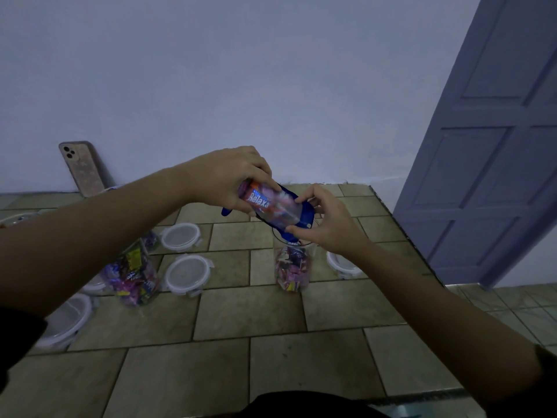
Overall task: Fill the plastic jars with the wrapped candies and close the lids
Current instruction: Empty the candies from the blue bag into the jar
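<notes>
A blue and clear candy bag (275, 208) marked "Relaxa" is tilted mouth-down over an open clear plastic jar (292, 268) that is partly filled with wrapped candies. My left hand (229, 182) grips the bag's upper end. My right hand (324, 220) pinches the bag's lower blue edge just above the jar's rim. A second clear jar (135, 276), full of colourful wrapped candies, stands to the left, partly behind my left forearm.
Clear round lids lie on the tiled counter (247, 312): two (180, 236) (187, 274) beside the left jar, one (342, 263) right of the open jar, another (67, 319) at the left edge. A phone (83, 168) leans against the wall. A blue door (494, 140) stands at right.
</notes>
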